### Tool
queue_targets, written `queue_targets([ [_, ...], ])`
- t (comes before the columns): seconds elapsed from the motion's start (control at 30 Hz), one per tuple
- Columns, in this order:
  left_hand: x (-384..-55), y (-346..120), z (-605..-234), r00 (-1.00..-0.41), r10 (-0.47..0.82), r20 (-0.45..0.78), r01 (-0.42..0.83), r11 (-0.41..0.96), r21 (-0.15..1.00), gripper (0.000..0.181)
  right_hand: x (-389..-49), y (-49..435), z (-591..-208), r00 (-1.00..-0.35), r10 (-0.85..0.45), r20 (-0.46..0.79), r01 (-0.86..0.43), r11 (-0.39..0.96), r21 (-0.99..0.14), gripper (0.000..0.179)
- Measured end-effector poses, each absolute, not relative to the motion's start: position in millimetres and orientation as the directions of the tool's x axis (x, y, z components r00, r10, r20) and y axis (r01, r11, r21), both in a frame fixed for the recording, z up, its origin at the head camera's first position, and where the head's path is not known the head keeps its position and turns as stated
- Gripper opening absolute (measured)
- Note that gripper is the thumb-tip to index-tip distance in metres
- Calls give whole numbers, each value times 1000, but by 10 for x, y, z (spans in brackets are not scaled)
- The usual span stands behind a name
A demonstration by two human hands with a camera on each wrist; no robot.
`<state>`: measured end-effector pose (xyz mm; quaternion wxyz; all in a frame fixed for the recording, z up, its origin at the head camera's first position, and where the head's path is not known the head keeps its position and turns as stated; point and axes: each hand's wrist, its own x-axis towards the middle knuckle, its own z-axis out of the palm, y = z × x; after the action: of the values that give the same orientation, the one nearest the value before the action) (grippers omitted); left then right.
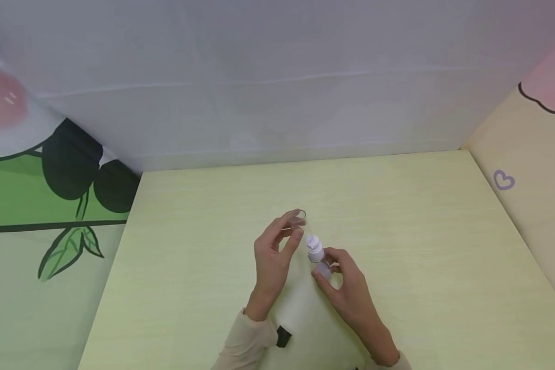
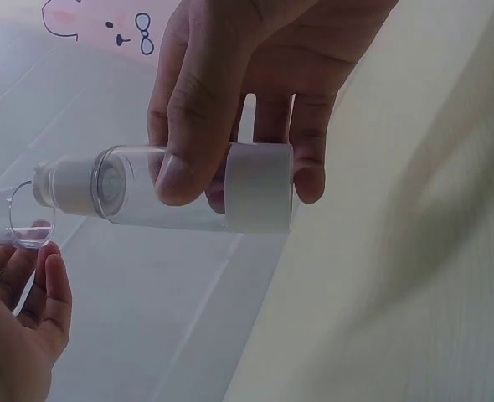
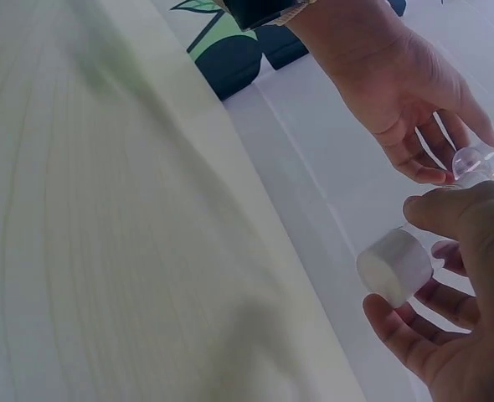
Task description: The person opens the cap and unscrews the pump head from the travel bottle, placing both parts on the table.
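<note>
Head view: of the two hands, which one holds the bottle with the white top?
The right hand grips the bottle; the left hand instead holds a clear cap.

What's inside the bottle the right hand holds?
Inside the bottle, a greyish disc shows by the white top. The right hand covers part of the middle; the white base hides its interior.

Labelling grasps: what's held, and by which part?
Right hand: bottle, by its clear body near the white base. Left hand: clear cap, by its sides.

Room left of the left hand (image 1: pixel 272 262) (bottle (image 1: pixel 315 250) blocks its right).
</note>
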<state>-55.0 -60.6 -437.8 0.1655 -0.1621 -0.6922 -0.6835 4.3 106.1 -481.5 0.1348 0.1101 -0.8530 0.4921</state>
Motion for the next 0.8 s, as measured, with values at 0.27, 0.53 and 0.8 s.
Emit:
queue_targets([
  [0.27,-624,-722,-4444,-915,11,403,400,144,905,35,42,1104,-4839,-941,-68,330,-319,497,-807,55],
  [0.53,-686,-898,-4514,-920,55,387,381,351,856,38,47,1118,-4862,-933,-86,350,-344,504,-792,56],
  [0.8,-723,-1025,-4588,-914,87,397,382,520,764,41,53,1124,-4878,-925,-89,368,-360,506,-784,56],
])
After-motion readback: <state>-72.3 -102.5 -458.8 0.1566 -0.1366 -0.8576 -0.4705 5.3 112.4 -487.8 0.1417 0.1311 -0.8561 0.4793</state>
